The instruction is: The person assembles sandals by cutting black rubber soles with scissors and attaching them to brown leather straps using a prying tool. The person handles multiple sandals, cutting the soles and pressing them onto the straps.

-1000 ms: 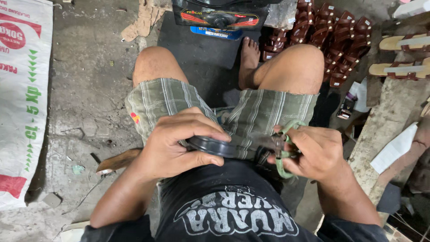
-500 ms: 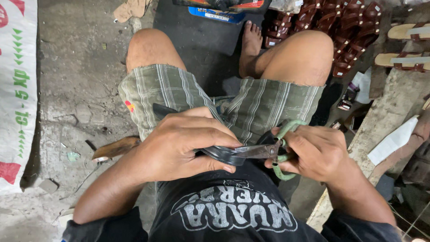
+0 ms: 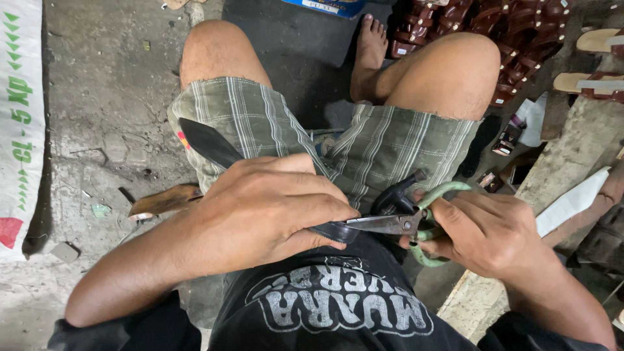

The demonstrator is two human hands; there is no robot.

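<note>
I sit with my knees apart, in striped green shorts (image 3: 383, 146). My left hand (image 3: 266, 205) is closed over a black strip of leather-like material (image 3: 207, 144), whose pointed end sticks out up and to the left across my left thigh. My right hand (image 3: 484, 231) grips scissors (image 3: 396, 224) with green handles. Their metal blades point left and meet the black strip just below my left hand's fingers. A short black end of the strip curls up beside the scissor handles.
Rows of dark brown sandal straps (image 3: 494, 26) lie on the floor at the top right, with pale soles (image 3: 598, 40) beside them. A wooden plank (image 3: 552, 188) runs along my right. A printed white sack (image 3: 19, 123) lies left. A brown sole piece (image 3: 162, 200) sits by my left hip.
The view has tilted down and closer. The black strip has slid through my left hand, so its pointed end now reaches out over my left thigh. The scissors stay at the strip.
</note>
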